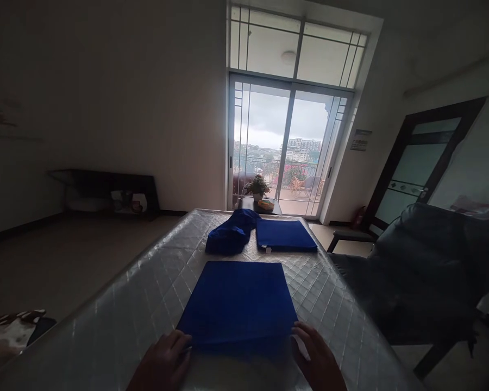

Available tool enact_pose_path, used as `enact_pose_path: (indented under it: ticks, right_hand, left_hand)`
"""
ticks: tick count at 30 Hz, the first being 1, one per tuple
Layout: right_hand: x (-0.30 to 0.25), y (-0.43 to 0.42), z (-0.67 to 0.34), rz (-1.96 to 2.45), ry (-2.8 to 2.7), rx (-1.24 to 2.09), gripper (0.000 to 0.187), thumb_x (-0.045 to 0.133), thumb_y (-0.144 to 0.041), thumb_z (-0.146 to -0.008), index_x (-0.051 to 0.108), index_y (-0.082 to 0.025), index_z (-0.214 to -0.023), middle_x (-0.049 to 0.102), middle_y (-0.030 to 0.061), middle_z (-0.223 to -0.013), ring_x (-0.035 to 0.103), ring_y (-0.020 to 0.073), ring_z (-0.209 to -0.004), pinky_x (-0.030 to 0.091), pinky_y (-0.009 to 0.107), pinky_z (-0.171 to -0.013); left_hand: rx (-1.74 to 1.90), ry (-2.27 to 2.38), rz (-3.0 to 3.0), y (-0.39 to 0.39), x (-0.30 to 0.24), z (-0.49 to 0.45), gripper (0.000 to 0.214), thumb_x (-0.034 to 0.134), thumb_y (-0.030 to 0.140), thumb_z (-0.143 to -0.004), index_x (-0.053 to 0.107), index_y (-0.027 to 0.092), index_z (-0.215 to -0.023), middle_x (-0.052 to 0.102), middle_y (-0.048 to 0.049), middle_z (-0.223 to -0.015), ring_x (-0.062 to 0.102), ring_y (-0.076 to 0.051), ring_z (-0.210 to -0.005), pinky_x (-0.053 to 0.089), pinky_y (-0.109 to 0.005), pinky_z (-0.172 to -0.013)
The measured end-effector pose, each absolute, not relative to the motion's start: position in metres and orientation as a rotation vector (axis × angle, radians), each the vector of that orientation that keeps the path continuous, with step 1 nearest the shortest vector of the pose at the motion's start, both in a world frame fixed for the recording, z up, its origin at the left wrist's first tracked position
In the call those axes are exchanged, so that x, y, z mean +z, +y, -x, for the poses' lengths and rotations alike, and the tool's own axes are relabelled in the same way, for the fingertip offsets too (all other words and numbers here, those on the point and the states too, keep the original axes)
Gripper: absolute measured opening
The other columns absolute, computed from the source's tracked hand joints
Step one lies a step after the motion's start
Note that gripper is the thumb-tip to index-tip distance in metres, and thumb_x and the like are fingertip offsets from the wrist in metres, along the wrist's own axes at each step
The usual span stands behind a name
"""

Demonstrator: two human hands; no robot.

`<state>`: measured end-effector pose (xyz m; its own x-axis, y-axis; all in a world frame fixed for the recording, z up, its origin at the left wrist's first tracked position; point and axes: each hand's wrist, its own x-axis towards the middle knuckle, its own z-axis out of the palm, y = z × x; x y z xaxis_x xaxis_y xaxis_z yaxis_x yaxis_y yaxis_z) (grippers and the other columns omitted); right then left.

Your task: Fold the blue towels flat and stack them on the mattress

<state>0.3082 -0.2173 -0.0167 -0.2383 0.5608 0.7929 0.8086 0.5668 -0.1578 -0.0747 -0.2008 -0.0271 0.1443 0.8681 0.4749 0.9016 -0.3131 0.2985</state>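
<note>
A flat blue cloth (pixel 238 301) lies spread on a quilted, plastic-covered mattress (pixel 146 293) right in front of me. My left hand (pixel 165 361) pinches the cloth's near left corner, fingers curled. My right hand (pixel 315 358) holds the near right corner the same way. Farther up the mattress lie a crumpled blue cloth (pixel 230 233) and, to its right, a neatly folded blue cloth (pixel 285 235).
A dark sofa (pixel 424 266) stands close along the mattress's right side. Beyond the far end are a small table with a potted plant (pixel 258 187) and glass balcony doors (pixel 285 146). A low dark shelf (pixel 106 190) sits against the left wall.
</note>
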Motion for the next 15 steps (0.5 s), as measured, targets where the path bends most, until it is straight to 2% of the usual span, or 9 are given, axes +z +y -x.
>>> enact_pose_path:
  ticks: [3, 6, 10, 12, 15]
  right_hand:
    - [-0.017, -0.218, -0.310, 1.114, -1.923, -0.324, 0.023, 0.047, -0.025, -0.097, 0.062, -0.026, -0.115, 0.070, 0.0040, -0.109, 0.069, 0.0176, -0.100, 0.060, 0.027, -0.084]
    - [-0.014, -0.220, -0.313, 1.167, -1.887, -0.284, 0.024, 0.045, -0.029, -0.099, 0.062, -0.027, -0.116, 0.071, 0.0030, -0.107, 0.070, 0.0161, -0.098, 0.060, 0.025, -0.083]
    - [-0.013, -0.222, -0.316, 1.209, -1.814, -0.311, 0.024, 0.045, -0.033, -0.099, 0.063, -0.027, -0.113, 0.072, 0.0027, -0.105, 0.070, 0.0155, -0.096, 0.059, 0.025, -0.083]
    - [-0.012, -0.223, -0.320, 1.214, -1.783, -0.336, 0.024, 0.047, -0.034, -0.099, 0.065, -0.027, -0.112, 0.072, 0.0026, -0.104, 0.071, 0.0159, -0.095, 0.059, 0.025, -0.081]
    - [-0.006, -0.227, -0.327, 1.222, -1.752, -0.363, 0.024, 0.048, -0.035, -0.098, 0.066, -0.026, -0.111, 0.073, 0.0019, -0.102, 0.071, 0.0153, -0.092, 0.060, 0.023, -0.079]
  left_hand:
    - [-0.978, -1.776, 2.316, -0.198, -0.039, 0.080, 0.034, 0.052, 0.026, -0.072, 0.068, 0.050, -0.091, 0.072, 0.0025, -0.092, 0.070, -0.027, -0.085, 0.060, -0.046, -0.071]
    - [-0.979, -1.727, 2.301, -0.195, -0.048, 0.085, 0.052, 0.051, 0.021, -0.067, 0.061, 0.056, -0.104, 0.071, 0.0030, -0.092, 0.070, -0.027, -0.082, 0.060, -0.046, -0.067]
    - [-1.069, -1.631, 2.225, -0.198, -0.045, 0.086, 0.077, 0.047, 0.018, -0.068, 0.039, 0.068, -0.126, 0.071, 0.0045, -0.086, 0.070, -0.027, -0.071, 0.060, -0.046, -0.059]
    - [-1.092, -1.578, 2.186, -0.203, -0.039, 0.085, 0.084, 0.045, 0.018, -0.070, 0.027, 0.068, -0.135, 0.072, 0.0038, -0.086, 0.071, -0.027, -0.071, 0.060, -0.046, -0.058]
    - [-1.062, -1.474, 2.138, -0.212, -0.032, 0.086, 0.090, 0.046, 0.020, -0.071, 0.015, 0.061, -0.144, 0.075, 0.0009, -0.092, 0.072, -0.029, -0.079, 0.060, -0.047, -0.063]
